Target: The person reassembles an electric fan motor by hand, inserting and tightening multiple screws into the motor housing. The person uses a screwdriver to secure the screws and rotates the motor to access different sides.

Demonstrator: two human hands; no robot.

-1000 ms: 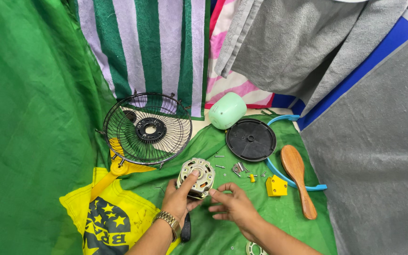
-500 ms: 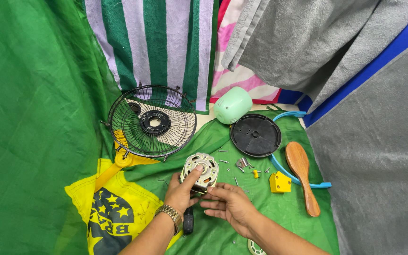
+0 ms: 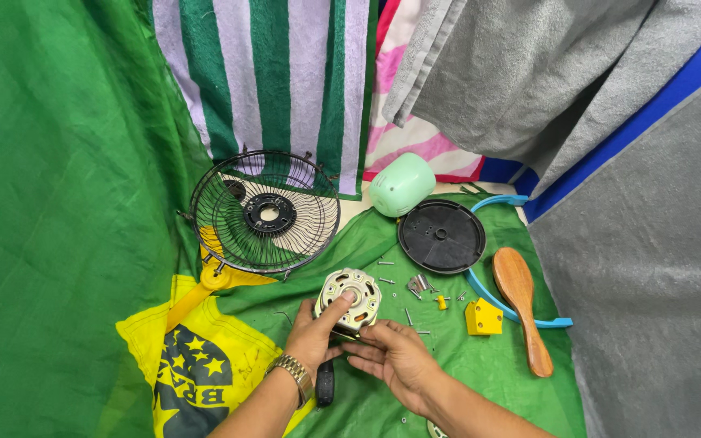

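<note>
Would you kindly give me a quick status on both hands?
Left hand and right hand both gripping fan motor. Loose screws beside it. Nothing blocking.

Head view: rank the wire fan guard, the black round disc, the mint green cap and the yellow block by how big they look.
1. wire fan guard, clearly the largest
2. black round disc
3. mint green cap
4. yellow block, the smallest

The guard stands tilted and the disc lies flat, but the gap between them looks too wide for that to change the order.

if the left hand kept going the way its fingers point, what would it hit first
The left hand already touches the round fan motor. Past it, the fingers point up and right, probably toward the loose screws, then the black round plate; depth is unclear.
</note>
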